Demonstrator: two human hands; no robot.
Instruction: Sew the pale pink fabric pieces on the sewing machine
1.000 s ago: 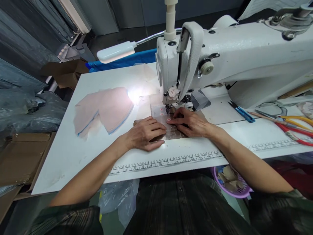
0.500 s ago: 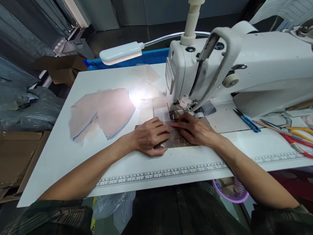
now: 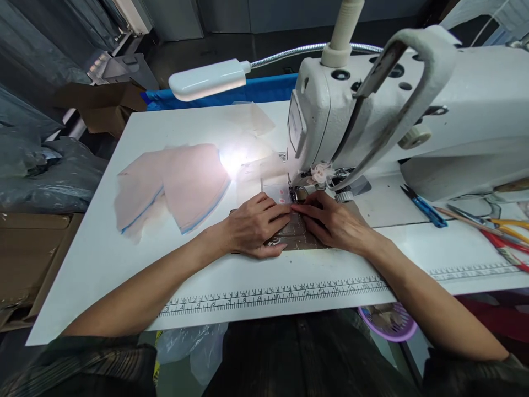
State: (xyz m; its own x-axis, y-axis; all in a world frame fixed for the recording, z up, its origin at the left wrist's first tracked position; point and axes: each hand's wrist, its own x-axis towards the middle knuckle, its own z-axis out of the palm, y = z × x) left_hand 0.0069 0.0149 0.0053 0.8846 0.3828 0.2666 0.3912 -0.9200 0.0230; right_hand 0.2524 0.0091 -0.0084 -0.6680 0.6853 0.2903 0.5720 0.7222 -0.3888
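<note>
A white sewing machine [image 3: 314,121] stands at the right, and both hands work just in front of its presser foot [image 3: 298,194]. My left hand [image 3: 260,226] lies over the machine bed with its fingers stretched and slightly bent, palm down on a thin sheer fabric [image 3: 296,219]. My right hand [image 3: 334,220] is closed at the fingertips on the same fabric, close to the foot. The two index fingertips almost meet. Beneath the hands is a shiny brownish covering [image 3: 303,241]. The needle point is hidden. Pale pink cut pieces with blue edges [image 3: 192,184] lie at the left.
A lit lamp [image 3: 209,80] hangs over the white table [image 3: 91,264]. Blue thread snips [image 3: 424,207], scissors and other tools lie right of the machine bed. A printed ruler [image 3: 276,295] runs along the front edge. Cardboard boxes [image 3: 33,253] stand left; a purple basket [image 3: 390,325] sits below.
The view has shifted slightly, so the machine appears farther right. My fingertips have drawn closer together in front of the presser foot, the left fingers reaching a little to the right.
</note>
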